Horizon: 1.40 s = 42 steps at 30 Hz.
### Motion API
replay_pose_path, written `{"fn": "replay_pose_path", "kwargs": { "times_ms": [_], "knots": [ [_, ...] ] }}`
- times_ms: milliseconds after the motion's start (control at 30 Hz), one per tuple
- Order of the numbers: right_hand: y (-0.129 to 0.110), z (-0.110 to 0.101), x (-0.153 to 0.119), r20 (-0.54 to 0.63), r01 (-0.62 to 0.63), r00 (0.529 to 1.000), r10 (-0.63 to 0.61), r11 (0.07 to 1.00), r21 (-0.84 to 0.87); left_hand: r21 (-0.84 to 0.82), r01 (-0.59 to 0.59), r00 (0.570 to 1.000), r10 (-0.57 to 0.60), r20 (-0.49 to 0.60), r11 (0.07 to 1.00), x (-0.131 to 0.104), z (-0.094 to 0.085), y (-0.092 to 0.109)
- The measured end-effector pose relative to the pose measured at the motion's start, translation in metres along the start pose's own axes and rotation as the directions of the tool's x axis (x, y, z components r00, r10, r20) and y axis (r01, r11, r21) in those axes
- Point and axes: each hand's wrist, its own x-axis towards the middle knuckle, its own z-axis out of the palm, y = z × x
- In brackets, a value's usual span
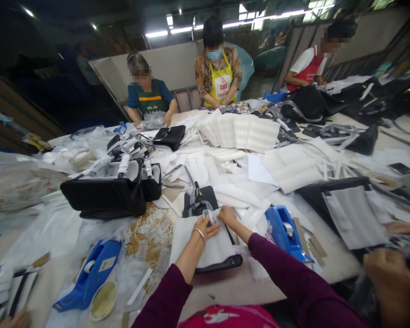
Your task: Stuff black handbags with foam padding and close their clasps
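A black handbag with a gold buckle lies in front of me. A white foam sheet covers its near part, and the bag's dark edge shows along the bottom and right. My left hand rests on the foam with its fingers stretched out. By its thumb is a piece of clear plastic wrapping over the bag's strap. Just to the right, my right hand is closed in a pinch close to that wrapping. What its fingers hold, if anything, is too small to make out.
Blue tape dispensers stand left and right. Black bags stuffed with white material are at left. White foam sheets are heaped across the table. Three co-workers stand opposite; another person's hands work at right.
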Motion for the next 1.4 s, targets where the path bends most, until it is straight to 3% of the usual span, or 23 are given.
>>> {"fn": "replay_pose_path", "kwargs": {
  "times_ms": [100,233,300,367,400,433,500,567,700,900,1000,1067,1167,1233,1300,1333,1367,1400],
  "knots": [
    [0.016,-0.007,-0.009,0.064,0.052,0.996,-0.062,0.989,0.137,-0.031,-0.062,0.997,0.061,-0.04,0.998,-0.002,0.001,-0.016],
    [0.063,-0.032,-0.041,0.151,0.157,0.968,-0.2,0.953,0.259,-0.017,-0.127,0.992,0.127,-0.024,0.992,-0.004,-0.001,-0.024],
    [0.089,-0.046,-0.064,0.29,0.227,0.893,-0.343,0.902,0.368,-0.007,-0.174,0.985,0.174,-0.013,0.985,-0.006,-0.001,-0.026],
    [0.109,-0.056,-0.088,0.424,0.245,0.76,-0.492,0.822,0.514,-0.008,-0.223,0.975,0.223,-0.002,0.975,-0.007,-0.001,-0.028],
    [0.115,-0.059,-0.1,0.457,0.235,0.704,-0.544,0.785,0.573,-0.01,-0.239,0.971,0.239,0.001,0.971,-0.007,-0.001,-0.029],
    [0.118,-0.06,-0.111,0.462,0.228,0.677,-0.573,0.76,0.609,-0.011,-0.244,0.97,0.244,0.002,0.97,-0.007,-0.001,-0.03],
    [0.117,-0.059,-0.128,0.403,0.268,0.688,-0.603,0.727,0.632,-0.012,-0.244,0.97,0.244,0.011,0.97,-0.007,-0.003,-0.032],
    [0.112,-0.054,-0.139,0.306,0.385,0.708,-0.636,0.711,0.588,-0.013,-0.25,0.968,0.251,0.018,0.968,-0.005,-0.005,-0.034],
    [0.103,-0.044,-0.15,0.153,0.566,0.698,-0.7,0.669,0.482,-0.029,-0.253,0.967,0.254,0.027,0.967,0.0,-0.01,-0.038],
    [0.101,-0.034,-0.156,-0.076,0.716,0.667,-0.741,0.61,0.34,-0.043,-0.23,0.973,0.231,0.022,0.972,0.002,-0.01,-0.037],
    [0.101,-0.03,-0.159,-0.09,0.737,0.653,-0.752,0.605,0.3,-0.045,-0.219,0.976,0.219,-0.011,0.975,0.001,-0.009,-0.038],
    [0.1,-0.029,-0.161,-0.078,0.779,0.606,-0.791,0.571,0.26,-0.046,-0.232,0.973,0.232,-0.011,0.972,0.0,-0.009,-0.039],
    [0.093,-0.032,-0.163,-0.119,0.885,0.462,-0.879,0.449,0.118,-0.044,-0.243,0.97,0.243,-0.01,0.969,-0.005,-0.008,-0.041],
    [0.083,-0.035,-0.161,-0.08,0.935,0.354,-0.932,0.348,0.072,-0.043,-0.256,0.967,0.256,-0.006,0.966,-0.009,-0.007,-0.041],
    [0.073,-0.033,-0.158,-0.003,0.949,0.293,-0.956,0.29,0.122,-0.049,-0.27,0.963,0.271,-0.001,0.962,-0.013,-0.006,-0.04],
    [0.068,-0.03,-0.156,0.028,0.938,0.304,-0.952,0.304,0.166,-0.055,-0.269,0.963,0.27,-0.004,0.961,-0.014,-0.005,-0.039],
    [0.064,-0.024,-0.153,0.043,0.913,0.351,-0.936,0.352,0.208,-0.061,-0.257,0.966,0.257,-0.007,0.964,-0.015,-0.004,-0.039],
    [0.061,-0.017,-0.15,0.039,0.871,0.431,-0.902,0.426,0.244,-0.069,-0.243,0.97,0.242,-0.021,0.968,-0.015,-0.003,-0.038]
  ]
}}
